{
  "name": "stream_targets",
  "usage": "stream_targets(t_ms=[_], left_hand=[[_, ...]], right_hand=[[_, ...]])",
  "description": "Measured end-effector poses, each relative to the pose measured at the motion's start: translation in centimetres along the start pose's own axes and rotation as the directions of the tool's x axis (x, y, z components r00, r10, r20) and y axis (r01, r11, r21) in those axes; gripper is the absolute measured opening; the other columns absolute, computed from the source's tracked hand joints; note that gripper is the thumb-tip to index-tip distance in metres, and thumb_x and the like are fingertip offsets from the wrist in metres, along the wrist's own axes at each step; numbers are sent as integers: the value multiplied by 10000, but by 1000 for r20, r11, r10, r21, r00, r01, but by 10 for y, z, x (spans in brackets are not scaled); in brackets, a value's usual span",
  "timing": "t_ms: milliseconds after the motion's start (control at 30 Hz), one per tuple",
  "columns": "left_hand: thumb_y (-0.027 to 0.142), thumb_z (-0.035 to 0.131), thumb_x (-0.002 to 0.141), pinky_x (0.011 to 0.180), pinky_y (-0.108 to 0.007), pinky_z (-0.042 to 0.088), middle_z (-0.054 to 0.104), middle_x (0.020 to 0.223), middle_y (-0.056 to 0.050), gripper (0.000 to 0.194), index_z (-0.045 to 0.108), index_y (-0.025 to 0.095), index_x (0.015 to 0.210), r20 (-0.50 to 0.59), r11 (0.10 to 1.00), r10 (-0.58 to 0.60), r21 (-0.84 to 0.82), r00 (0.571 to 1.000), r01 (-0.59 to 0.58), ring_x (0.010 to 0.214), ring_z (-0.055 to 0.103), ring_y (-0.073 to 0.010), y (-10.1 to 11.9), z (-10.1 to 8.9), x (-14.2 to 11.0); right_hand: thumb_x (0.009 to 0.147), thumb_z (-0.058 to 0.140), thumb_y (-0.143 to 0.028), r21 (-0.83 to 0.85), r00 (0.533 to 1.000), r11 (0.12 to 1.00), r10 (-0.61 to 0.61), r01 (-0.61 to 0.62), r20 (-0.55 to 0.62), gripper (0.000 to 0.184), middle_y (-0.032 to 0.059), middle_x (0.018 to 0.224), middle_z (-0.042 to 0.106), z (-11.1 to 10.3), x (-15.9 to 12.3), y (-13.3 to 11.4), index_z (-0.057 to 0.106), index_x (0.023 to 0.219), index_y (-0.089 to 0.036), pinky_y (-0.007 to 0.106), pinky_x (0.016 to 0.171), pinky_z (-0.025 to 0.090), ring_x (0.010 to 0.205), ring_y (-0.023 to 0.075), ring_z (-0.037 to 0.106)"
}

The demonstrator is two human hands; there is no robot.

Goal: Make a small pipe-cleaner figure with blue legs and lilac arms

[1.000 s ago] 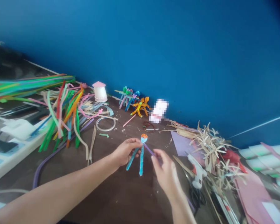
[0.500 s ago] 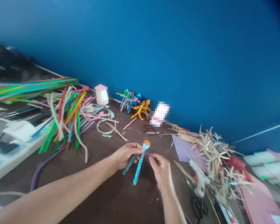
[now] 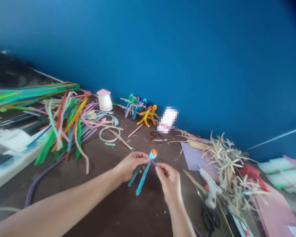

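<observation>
Blue wall (image 3: 148, 49) behind brown table (image 3: 101, 210). Heap of pipe cleaners (image 3: 66, 128) far left of table; dried strips (image 3: 227, 161) and glue gun (image 3: 210, 187) to right. Blue pipe-cleaner figure (image 3: 145, 172) mid-table, held up between hands. L hand (image 3: 132, 166) curled, gripping figure below orange top. R hand (image 3: 170, 179) nearly closed, pinching purple strand (image 3: 153, 162) at figure's top.

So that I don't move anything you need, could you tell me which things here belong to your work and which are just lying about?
In use: left hand, right hand, blue pipe-cleaner figure with an orange top.
Lying about: hot glue gun, scissors, dried leaf strips, loose pipe cleaners, orange pipe-cleaner figure, white cup.
</observation>
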State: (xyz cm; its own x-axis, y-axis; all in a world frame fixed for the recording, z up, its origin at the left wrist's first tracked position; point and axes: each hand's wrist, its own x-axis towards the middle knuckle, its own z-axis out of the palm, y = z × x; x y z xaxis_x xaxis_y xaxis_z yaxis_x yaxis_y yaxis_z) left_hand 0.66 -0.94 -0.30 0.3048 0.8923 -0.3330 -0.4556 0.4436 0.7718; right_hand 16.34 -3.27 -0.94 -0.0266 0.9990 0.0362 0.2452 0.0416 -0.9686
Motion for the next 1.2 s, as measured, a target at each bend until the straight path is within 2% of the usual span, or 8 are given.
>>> stream_targets(t_ms=[100, 267, 533, 800, 900, 1000, 1100, 1200], left_hand=[[225, 685, 558, 360, -141, 256, 467, 416, 53, 170, 557, 120, 597, -1, 1000, -4, -19, 1000, 4, 386, 385, -32, -1, -1, 1], [228, 675, 575, 356, -141, 241, 461, 416, 47, 159, 569, 111, 589, 45, 998, -45, -52, 998, 47, 376, 369, -28, -2, -2, 2], [228, 673, 563, 375, -146, 248, 466, 426, 47, 163, 549, 124, 578, 24, 997, -44, -68, 999, 46, 379, 377, -28, -1, -2, 2], [247, 659, 577, 386, -160, 261, 490, 421, 43, 167, 548, 123, 593, -111, 986, 142, 108, 984, -130, 391, 385, -41, -4, -1, 5], [264, 645, 584, 385, -169, 269, 501, 421, 42, 170, 555, 124, 620, -136, 964, 208, 199, 969, -179, 386, 385, -50, -5, -2, 5], [273, 614, 607, 388, -181, 297, 511, 435, 38, 159, 564, 126, 642, -130, 926, 261, 313, 956, -210, 387, 403, -63, -6, -4, 6], [252, 580, 629, 398, -193, 324, 509, 445, 40, 122, 576, 132, 651, -117, 849, 324, 474, 939, -234, 396, 422, -78, -8, -6, 6], [230, 574, 628, 457, -204, 358, 567, 517, 12, 95, 601, 140, 638, -68, 708, 419, 648, 905, -280, 476, 482, -104, -7, -8, 4]], right_hand=[[725, 589, -316, 77, 999, 996, 52, -52, 11, 196, -18, 568, 551, 2, -1, 1, 646, 809, -149, 201, 492, 365, 501, 88, 446], [699, 608, -340, 223, 987, 962, 156, -157, 22, 223, -73, 455, 364, 5, -1, 0, 635, 788, -138, 180, 369, 214, 389, 41, 263], [697, 612, -350, 280, 979, 938, 193, -203, 66, 234, -80, 443, 336, 10, -2, 0, 632, 754, -124, 176, 358, 184, 380, 32, 244], [691, 621, -339, 423, 939, 842, 266, -336, 217, 234, -74, 431, 424, 16, -7, -4, 615, 778, -123, 171, 335, 161, 313, 10, 241], [683, 623, -349, 444, 934, 824, 278, -351, 223, 252, -77, 426, 405, 19, -10, -8, 612, 767, -111, 169, 335, 121, 324, 7, 203], [712, 589, -358, 348, 953, 890, 249, -295, 172, 269, -78, 420, 375, 20, -13, -11, 617, 805, -107, 168, 345, 115, 353, 22, 205], [758, 534, -336, 77, 990, 990, 112, -119, 89, 250, -52, 441, 423, 19, -16, -16, 630, 827, -116, 177, 380, 235, 396, 57, 325], [778, 502, -291, -194, 997, 979, -58, 67, 48, 200, 4, 573, 569, 16, -19, -23, 633, 799, -141, 212, 496, 362, 508, 109, 474]])
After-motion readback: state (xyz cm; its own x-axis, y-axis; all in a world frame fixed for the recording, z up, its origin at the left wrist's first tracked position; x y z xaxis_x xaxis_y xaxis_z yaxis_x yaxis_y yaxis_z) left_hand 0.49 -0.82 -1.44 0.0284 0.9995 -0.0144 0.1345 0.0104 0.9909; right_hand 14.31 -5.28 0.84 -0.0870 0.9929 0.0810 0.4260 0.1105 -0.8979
